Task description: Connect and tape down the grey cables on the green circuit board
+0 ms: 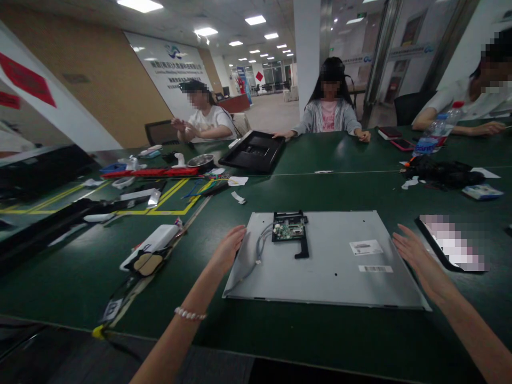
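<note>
A flat silver display panel [320, 277] lies back side up on the green table in front of me. A black bracket [303, 248] and a green circuit board [288, 228] sit near its far edge, with grey cables [259, 250] running down to the left. Two white labels [365, 247] are stuck on its right part. At the panel's left edge is my left hand [229, 249], fingers stretched out. My right hand [414, 255] is alongside the right edge, its fingers also extended. Neither hand is wrapped round the panel; whether the palms press on it I cannot tell.
A phone [450, 245] lies right of my right hand. On the left are a white battery-like pack [154, 248] with wires and a long black strip [48, 229]. Across the table, a person's hand touches a black frame [254, 152]. Bottles [434, 130] stand far right.
</note>
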